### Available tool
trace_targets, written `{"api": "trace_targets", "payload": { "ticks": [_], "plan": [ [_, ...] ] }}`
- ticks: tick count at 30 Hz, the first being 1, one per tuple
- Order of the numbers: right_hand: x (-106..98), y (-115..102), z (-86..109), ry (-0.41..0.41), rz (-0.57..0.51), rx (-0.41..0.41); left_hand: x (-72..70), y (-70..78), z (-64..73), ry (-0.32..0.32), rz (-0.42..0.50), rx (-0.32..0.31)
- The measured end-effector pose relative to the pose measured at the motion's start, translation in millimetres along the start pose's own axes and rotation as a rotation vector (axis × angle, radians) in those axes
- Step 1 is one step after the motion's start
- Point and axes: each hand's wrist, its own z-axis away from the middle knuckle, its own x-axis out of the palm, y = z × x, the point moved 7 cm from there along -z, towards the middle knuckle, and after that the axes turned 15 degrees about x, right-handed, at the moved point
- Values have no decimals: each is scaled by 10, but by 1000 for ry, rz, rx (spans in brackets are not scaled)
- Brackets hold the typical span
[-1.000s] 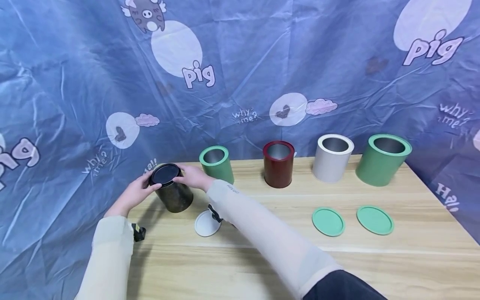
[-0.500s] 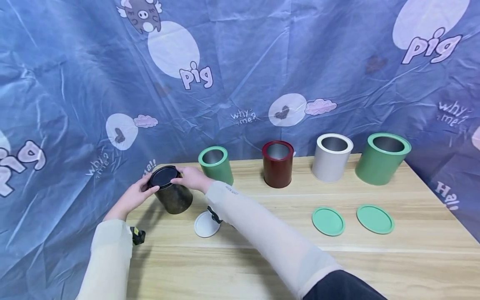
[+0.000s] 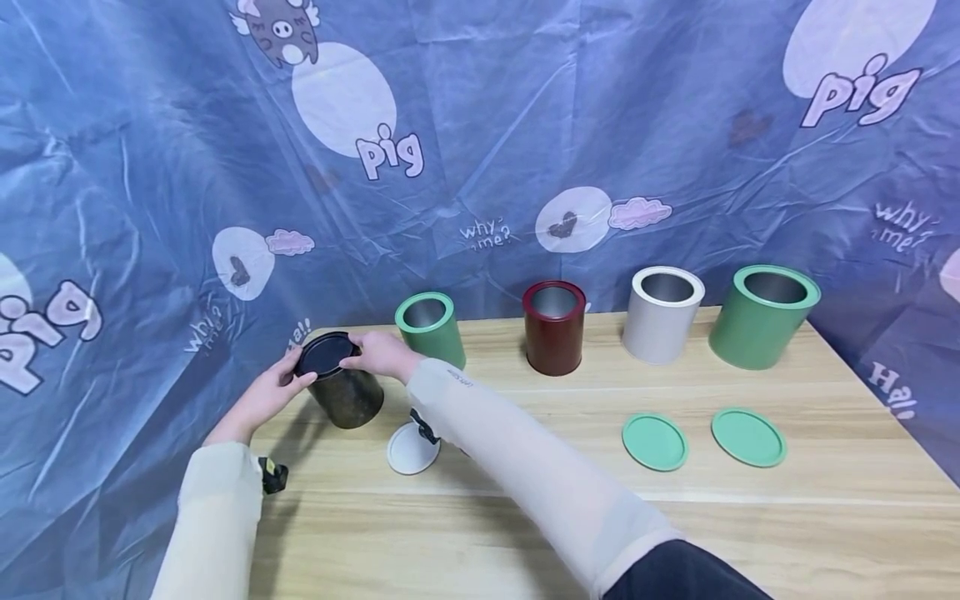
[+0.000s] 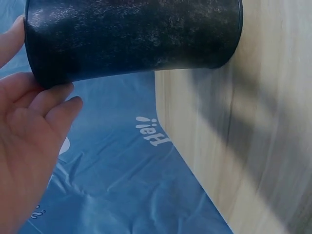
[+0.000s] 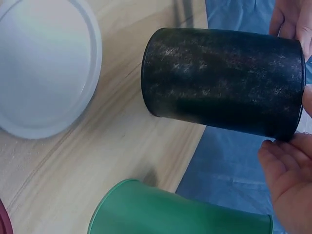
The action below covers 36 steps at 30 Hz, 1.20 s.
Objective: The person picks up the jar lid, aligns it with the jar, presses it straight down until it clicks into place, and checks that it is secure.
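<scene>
A black mottled can [image 3: 351,400] stands at the left end of the table with a black lid [image 3: 322,355] on its top. My left hand [image 3: 264,398] holds the top rim from the left, thumb at the lid's edge and fingers around the side. From the right, my right hand [image 3: 386,357] grips the same rim, its thumb over the lid. In the left wrist view, curled fingertips [image 4: 63,105] touch the can's side just below the rim. The right wrist view shows the can [image 5: 219,83] between both hands.
A white lid [image 3: 413,448] lies in front of the can. Behind the right forearm stands a small green can [image 3: 438,337]; farther right are open red [image 3: 555,342], white [image 3: 660,329] and larger green [image 3: 757,333] cans. Two green lids [image 3: 655,442] lie before them.
Both hands stay at the black can's rim. The lid seems to sit slightly lower than a second ago, and the head view has shifted a little.
</scene>
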Motion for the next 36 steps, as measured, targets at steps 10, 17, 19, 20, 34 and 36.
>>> {"api": "trace_targets", "payload": {
  "ticks": [10, 17, 19, 20, 34, 36],
  "plan": [
    [7, 33, -2, -32, -54, 10, -29, -18, 33, 64, -79, 14],
    [2, 37, -24, -33, -73, 29, -38, -45, 46, 115, -135, 14],
    [-1, 37, -33, -20, -82, 38, -32, -41, 41, 122, -127, 20],
    [-2, 37, -36, -15, -89, 42, -28, -38, 39, 123, -120, 21],
    [11, 41, -35, 21, -195, 137, 16, -82, 53, 87, -25, -58],
    [4, 39, -27, 19, -211, 140, 9, -73, 52, 85, -28, -65]
  ]
}}
